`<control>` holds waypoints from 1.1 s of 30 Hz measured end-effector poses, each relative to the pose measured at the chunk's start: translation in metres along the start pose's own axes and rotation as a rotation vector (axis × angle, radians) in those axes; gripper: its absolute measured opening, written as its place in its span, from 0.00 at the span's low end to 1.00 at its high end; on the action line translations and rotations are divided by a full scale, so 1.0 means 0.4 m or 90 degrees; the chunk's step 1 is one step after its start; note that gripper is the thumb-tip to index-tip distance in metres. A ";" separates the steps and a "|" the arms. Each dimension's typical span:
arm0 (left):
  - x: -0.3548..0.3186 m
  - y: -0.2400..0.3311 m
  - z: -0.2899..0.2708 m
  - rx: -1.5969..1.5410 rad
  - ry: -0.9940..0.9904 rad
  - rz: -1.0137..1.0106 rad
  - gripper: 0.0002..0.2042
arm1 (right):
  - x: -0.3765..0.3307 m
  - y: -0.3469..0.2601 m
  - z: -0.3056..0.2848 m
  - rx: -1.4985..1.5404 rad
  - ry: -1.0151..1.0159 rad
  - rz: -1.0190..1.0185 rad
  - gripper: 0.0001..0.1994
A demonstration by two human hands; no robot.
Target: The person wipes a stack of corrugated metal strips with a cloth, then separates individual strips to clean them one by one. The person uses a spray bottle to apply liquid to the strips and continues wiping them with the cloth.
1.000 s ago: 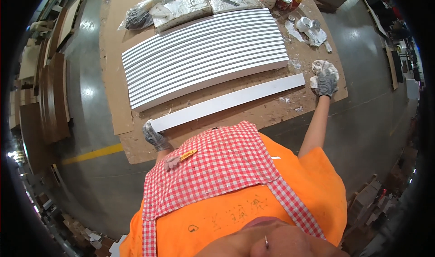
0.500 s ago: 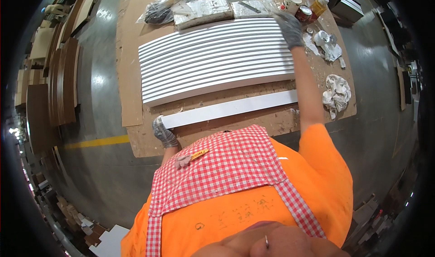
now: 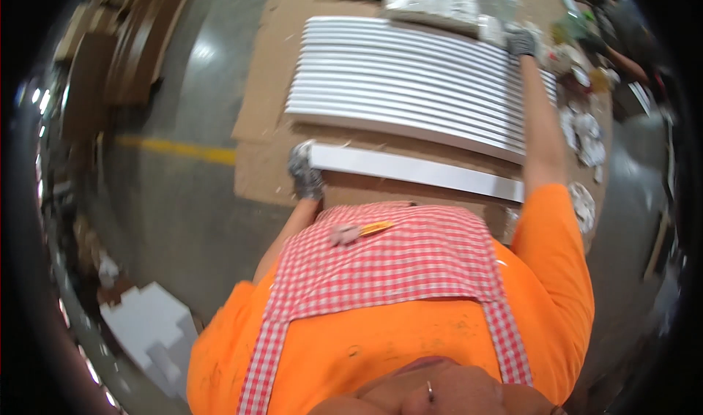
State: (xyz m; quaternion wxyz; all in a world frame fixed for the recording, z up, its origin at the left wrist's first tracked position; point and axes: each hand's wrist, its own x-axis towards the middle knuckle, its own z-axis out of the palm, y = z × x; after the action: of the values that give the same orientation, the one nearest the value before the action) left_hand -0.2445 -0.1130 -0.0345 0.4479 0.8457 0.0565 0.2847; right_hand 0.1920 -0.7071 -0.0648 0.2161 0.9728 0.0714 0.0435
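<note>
A single long white strip (image 3: pixel 417 170) lies along the table's near side. My left hand (image 3: pixel 304 170), in a grey glove smeared with white, is closed on its left end. Beyond it lies a stack of parallel white strips (image 3: pixel 410 78), set side by side in a row. My right arm stretches over the right end of these strips. My gloved right hand (image 3: pixel 521 42) is at their far right corner, beside a white-smeared block (image 3: pixel 432 6). Its fingers are blurred, so what they hold, if anything, does not show.
The table (image 3: pixel 267 86) is covered with brown board. Crumpled white scraps (image 3: pixel 588 138), a white rag (image 3: pixel 582 206) and several containers crowd its right side. Another person's hand (image 3: pixel 594 45) is at the far right. Brown panels (image 3: pixel 143 49) stand on the left.
The view has turned, so the table appears farther right and tilted. My right hand remains at the far corner of the strips; my left hand keeps its hold on the near strip's end.
</note>
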 end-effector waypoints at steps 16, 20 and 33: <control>-0.043 0.022 -0.084 -0.201 0.021 -0.222 0.17 | -0.550 -0.619 -0.698 1.198 -0.185 -0.005 0.15; -0.028 0.016 -0.084 -0.155 -0.136 -0.187 0.17 | -0.797 -0.882 -0.738 1.273 -0.221 -0.094 0.12; -0.037 0.009 -0.077 -0.155 -0.140 -0.201 0.13 | -0.946 -1.079 -0.816 0.693 0.051 -0.122 0.16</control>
State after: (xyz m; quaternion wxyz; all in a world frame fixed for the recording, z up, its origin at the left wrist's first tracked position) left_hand -0.2736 -0.0981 -0.0245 0.5894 0.7918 0.1041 0.1218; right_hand -0.2705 -0.2445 0.0252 -0.3180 0.9307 0.1797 0.0178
